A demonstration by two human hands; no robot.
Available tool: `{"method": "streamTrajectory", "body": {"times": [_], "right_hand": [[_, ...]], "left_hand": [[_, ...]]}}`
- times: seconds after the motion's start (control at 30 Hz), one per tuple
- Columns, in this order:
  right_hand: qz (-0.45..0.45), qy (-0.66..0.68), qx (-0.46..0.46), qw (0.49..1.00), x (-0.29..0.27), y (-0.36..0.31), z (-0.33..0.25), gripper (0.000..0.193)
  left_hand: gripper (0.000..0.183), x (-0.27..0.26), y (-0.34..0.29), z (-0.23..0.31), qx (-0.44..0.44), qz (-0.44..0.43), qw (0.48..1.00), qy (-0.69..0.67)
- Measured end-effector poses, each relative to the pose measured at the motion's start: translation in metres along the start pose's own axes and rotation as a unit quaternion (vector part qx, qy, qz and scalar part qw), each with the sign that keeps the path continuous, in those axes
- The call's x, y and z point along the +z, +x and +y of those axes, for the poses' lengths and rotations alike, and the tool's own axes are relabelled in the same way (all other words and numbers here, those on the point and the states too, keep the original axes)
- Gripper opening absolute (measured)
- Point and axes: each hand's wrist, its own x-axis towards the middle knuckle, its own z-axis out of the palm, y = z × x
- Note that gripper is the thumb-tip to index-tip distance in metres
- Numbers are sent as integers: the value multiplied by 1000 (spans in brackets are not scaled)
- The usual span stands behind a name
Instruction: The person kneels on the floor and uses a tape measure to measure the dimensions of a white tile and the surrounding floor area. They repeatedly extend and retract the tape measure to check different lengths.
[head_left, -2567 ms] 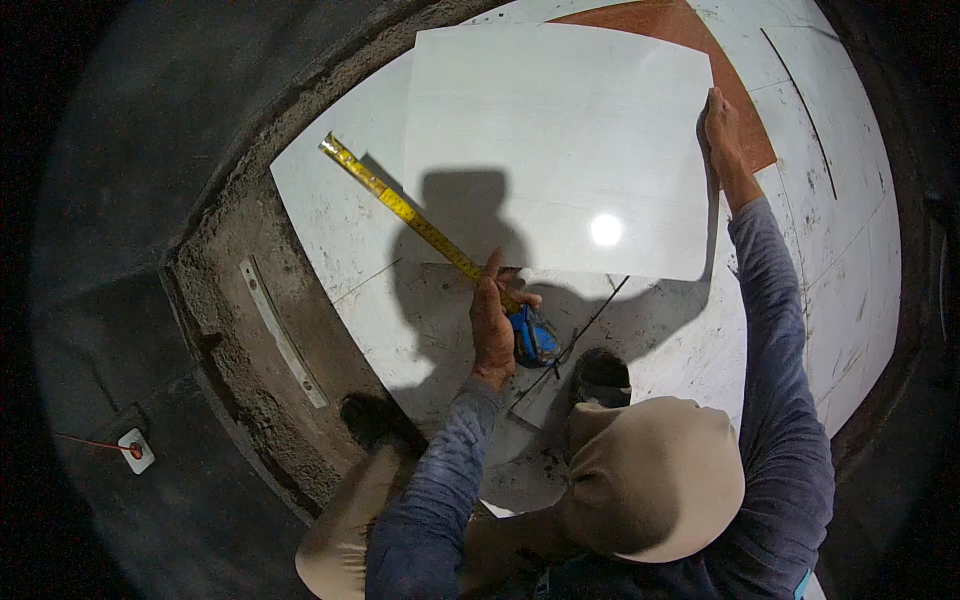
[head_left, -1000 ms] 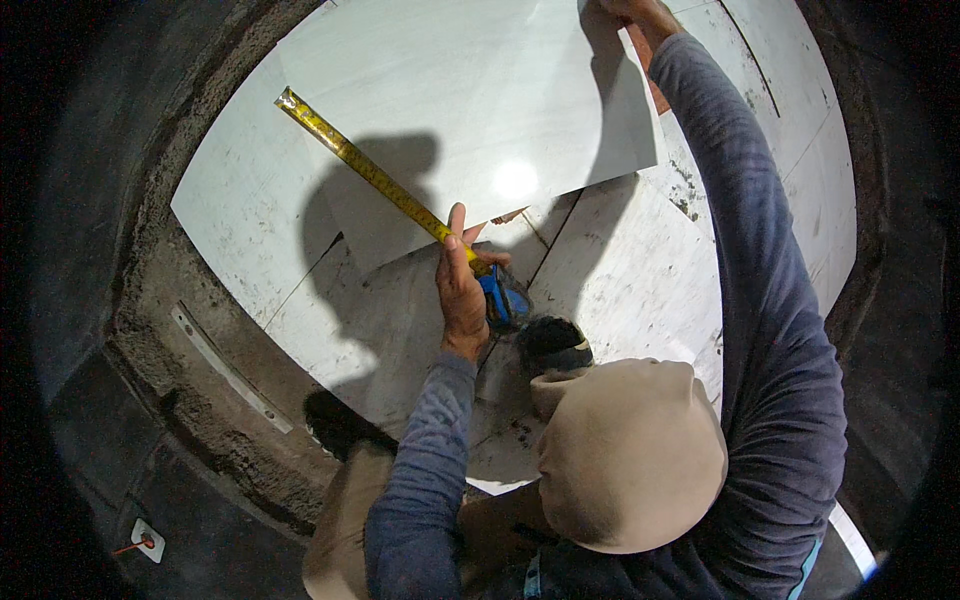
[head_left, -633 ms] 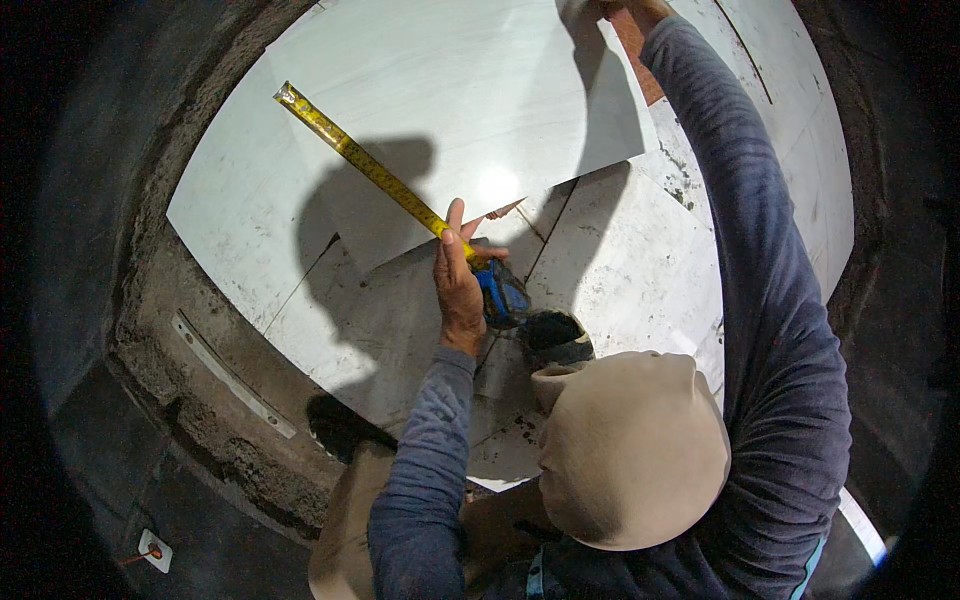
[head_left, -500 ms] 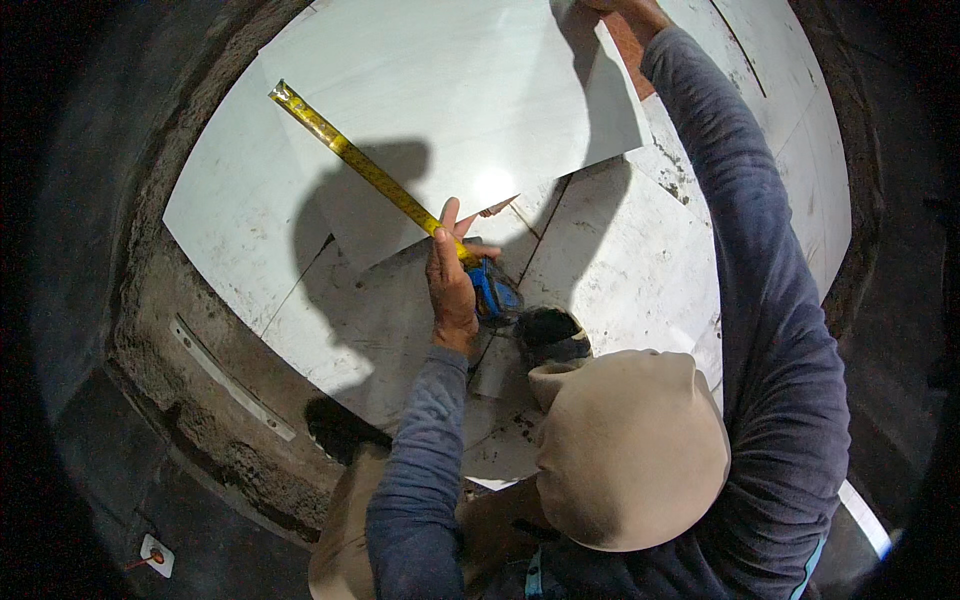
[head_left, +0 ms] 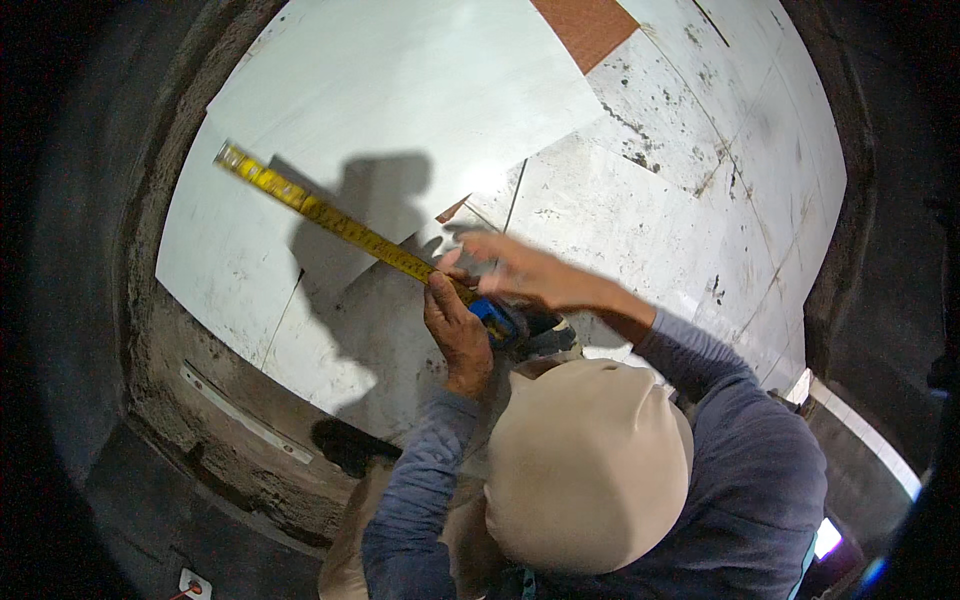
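Note:
My left hand (head_left: pixel 458 335) is closed around a tape measure (head_left: pixel 493 318) with a blue case. Its yellow blade (head_left: pixel 320 213) is pulled out toward the upper left, over a large white tile (head_left: pixel 400 90), with its end hook at the far left. Just right of the blade's base is my right hand (head_left: pixel 515 272), blurred, its fingers stretched out toward the tape. I cannot tell whether they touch it. The large tile lies over other white floor tiles (head_left: pixel 620 230), whose surface is marked with dark specks.
Reddish-brown material (head_left: pixel 585 30) shows beside the large tile's far right edge. My bent knee (head_left: pixel 590 465) in beige trousers fills the lower middle. A metal strip (head_left: pixel 245 412) lies on rough ground to the left; a white square plate (head_left: pixel 195 583) is at lower left.
My right hand has left the large tile's far right edge and come back beside the tape. The tape and left hand have shifted slightly, its hook end now lower and further left.

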Motion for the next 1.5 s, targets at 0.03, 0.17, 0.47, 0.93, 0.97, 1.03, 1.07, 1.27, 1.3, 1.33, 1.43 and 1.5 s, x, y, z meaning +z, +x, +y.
{"method": "streamTrajectory", "body": {"times": [0.03, 0.17, 0.47, 0.93, 0.97, 1.03, 1.07, 1.27, 1.3, 1.33, 1.43, 1.5], "right_hand": [[-55, 77, -61, 994, 10, -8, -5, 75], [-57, -13, 3, 998, 10, -10, -13, 85], [-148, -156, 232, 949, -52, 11, -18, 29], [124, -37, 115, 985, 35, 34, -40, 29], [113, -27, 145, 983, 37, 37, -42, 28], [151, -85, -50, 984, 44, 45, -46, 28], [134, -114, -56, 983, 38, 44, -48, 30], [246, 204, 105, 942, -15, 34, -50, 51], [269, 276, 100, 917, -23, 32, -48, 54], [289, 352, 86, 886, -28, 31, -45, 57], [324, 348, 84, 876, -34, 29, -33, 62], [344, 313, 103, 879, -34, 27, -25, 55]], "left_hand": [[64, 8, -4, 1, -1, 13, 999, -31], [62, 10, -3, 6, -51, -15, 996, -67], [29, -34, 35, 20, -55, 68, 994, -65], [48, -30, 35, 33, 93, -170, 980, 34], [47, -35, 40, 33, 75, -166, 982, 53], [43, -51, 51, 38, -37, -178, 981, 67], [43, -61, 57, 42, -52, -216, 975, 29], [44, -155, 109, 84, 106, -420, 819, 375], [44, -168, 117, 89, 95, -443, 800, 394], [41, -180, 120, 91, 110, -452, 769, 439], [33, -205, 127, 99, 92, -455, 693, 551], [29, -209, 129, 103, -3, -465, 684, 562]]}}
